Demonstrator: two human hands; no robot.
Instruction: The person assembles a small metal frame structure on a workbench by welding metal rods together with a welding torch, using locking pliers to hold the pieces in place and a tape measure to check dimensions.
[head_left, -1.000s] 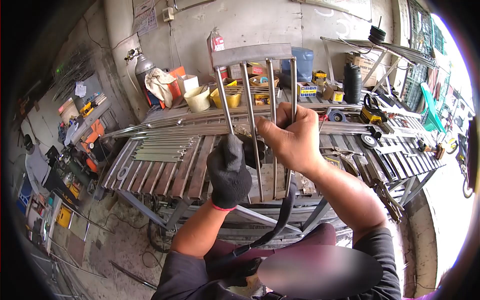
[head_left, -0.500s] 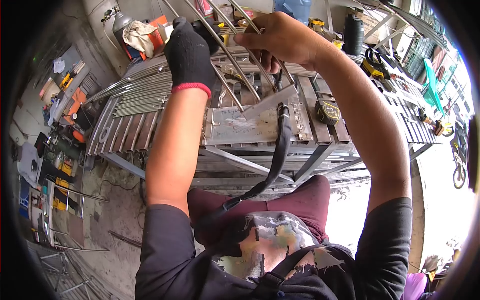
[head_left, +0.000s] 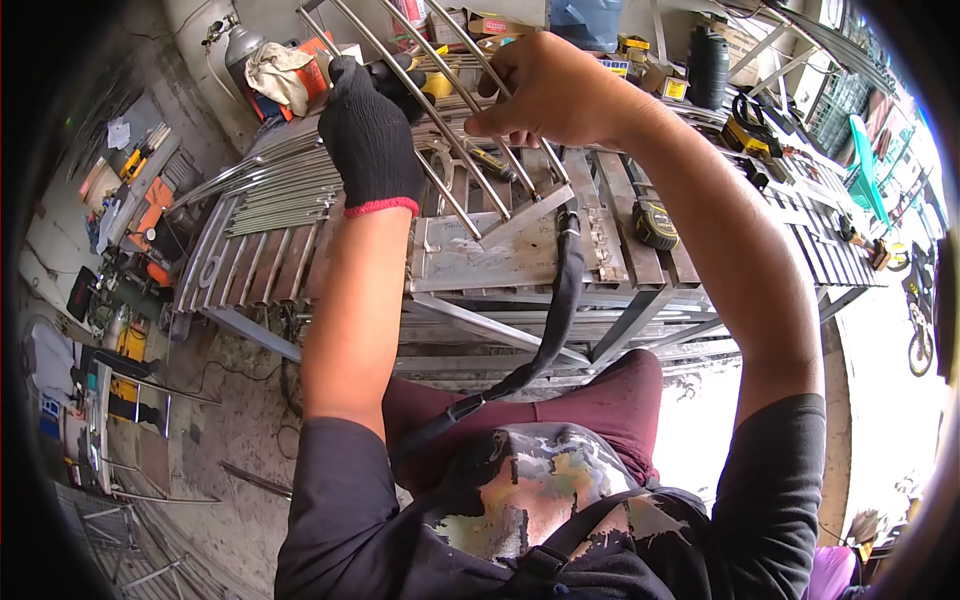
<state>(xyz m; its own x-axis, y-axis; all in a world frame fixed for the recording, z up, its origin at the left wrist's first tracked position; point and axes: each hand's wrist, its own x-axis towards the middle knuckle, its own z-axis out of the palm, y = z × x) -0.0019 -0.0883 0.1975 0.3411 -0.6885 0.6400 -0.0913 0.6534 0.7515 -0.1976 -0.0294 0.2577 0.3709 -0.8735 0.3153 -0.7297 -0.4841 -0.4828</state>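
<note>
A metal frame of several parallel rods joined to a flat end bar (head_left: pixel 525 217) is held tilted above the bench. My left hand (head_left: pixel 370 130), in a black knit glove with a red cuff, is closed around the frame's leftmost rod, its fingers partly hidden. My bare right hand (head_left: pixel 560 90) is closed at the rightmost rod, with the thumb reaching across toward the neighbouring rod. Below the end bar lies a flat metal plate (head_left: pixel 450 265) with handwriting on it. A black-sleeved cable (head_left: pixel 566 280) runs from the bench down over my lap.
The slatted metal bench (head_left: pixel 275 262) carries a pile of thin rods (head_left: pixel 285 185) on the left. A tape measure (head_left: pixel 655 224) lies right of the plate. Behind stand a gas cylinder (head_left: pixel 243 45), a blue container (head_left: pixel 585 22) and a black canister (head_left: pixel 707 68). A green chair (head_left: pixel 866 175) stands far right.
Both hands have shifted slightly left with the frame. Its end bar has moved left and a little down, and its far corner has come into view at the top. My right hand's fingers have changed position.
</note>
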